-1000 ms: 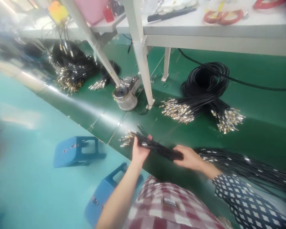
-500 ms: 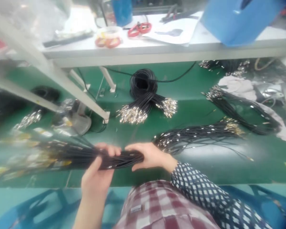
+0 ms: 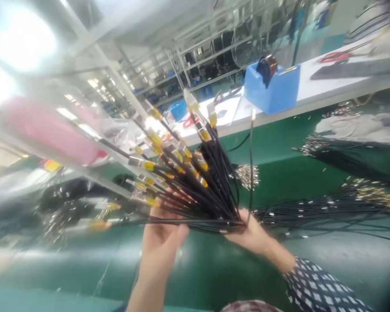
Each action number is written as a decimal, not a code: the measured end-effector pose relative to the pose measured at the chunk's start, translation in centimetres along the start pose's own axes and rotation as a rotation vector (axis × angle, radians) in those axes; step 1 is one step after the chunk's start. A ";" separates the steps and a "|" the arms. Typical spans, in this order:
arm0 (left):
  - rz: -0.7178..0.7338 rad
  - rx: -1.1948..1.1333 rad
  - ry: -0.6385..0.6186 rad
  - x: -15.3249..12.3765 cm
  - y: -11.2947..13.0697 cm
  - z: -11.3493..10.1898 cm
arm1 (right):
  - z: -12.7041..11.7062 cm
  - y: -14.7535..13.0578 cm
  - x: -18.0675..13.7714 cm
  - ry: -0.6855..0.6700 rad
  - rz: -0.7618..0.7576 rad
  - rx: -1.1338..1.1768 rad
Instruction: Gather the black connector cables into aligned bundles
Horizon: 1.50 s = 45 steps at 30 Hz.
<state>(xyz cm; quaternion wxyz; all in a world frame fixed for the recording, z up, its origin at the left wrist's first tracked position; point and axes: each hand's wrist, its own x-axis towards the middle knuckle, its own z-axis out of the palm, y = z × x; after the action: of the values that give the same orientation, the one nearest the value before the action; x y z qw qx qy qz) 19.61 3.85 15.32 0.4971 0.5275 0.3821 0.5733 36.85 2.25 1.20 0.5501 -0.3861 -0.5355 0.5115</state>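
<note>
A bundle of black cables (image 3: 201, 203) fans out up and to the left, its free ends carrying metal connectors and yellow tape. My right hand (image 3: 251, 234) is closed round the gathered end of this bundle. Under the left side of the fan, my left hand (image 3: 162, 238) is loosely cupped, with its fingers behind the cables and its thumb in front, lower down. The cables partly hide its fingers. One cable stands nearly upright, apart from the others, above my right hand.
Another cable bundle (image 3: 312, 212) lies on the green bench (image 3: 208, 268) to the right. Behind it are more cables and a white cloth (image 3: 351, 128). A blue box (image 3: 273, 93) stands on the white shelf. Slanting metal posts and blurred cables are at the left.
The view has tilted up and turned. The bundle's connector ends have risen and spread into a fan. My right hand stays on the gathered end, while my left hand has loosened and lies farther from it.
</note>
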 end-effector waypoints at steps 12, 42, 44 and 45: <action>0.173 0.375 -0.151 3.1 -0.6 1.0 | -1.4 -0.5 1.3 0.103 0.046 0.195; -0.044 0.120 -0.293 2.0 -0.9 1.1 | -1.4 1.8 1.2 0.116 0.034 0.191; -0.002 0.167 -0.211 1.6 -0.7 0.6 | -1.8 1.6 1.3 0.146 0.030 0.201; 0.026 0.191 -0.165 1.3 -0.6 0.3 | -1.9 1.4 1.4 0.157 0.031 0.207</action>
<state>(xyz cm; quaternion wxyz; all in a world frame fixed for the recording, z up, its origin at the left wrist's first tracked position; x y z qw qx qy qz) 20.11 5.24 15.11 0.4668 0.6230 0.3858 0.4952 38.42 4.08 -0.16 0.6191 -0.3742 -0.4292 0.5409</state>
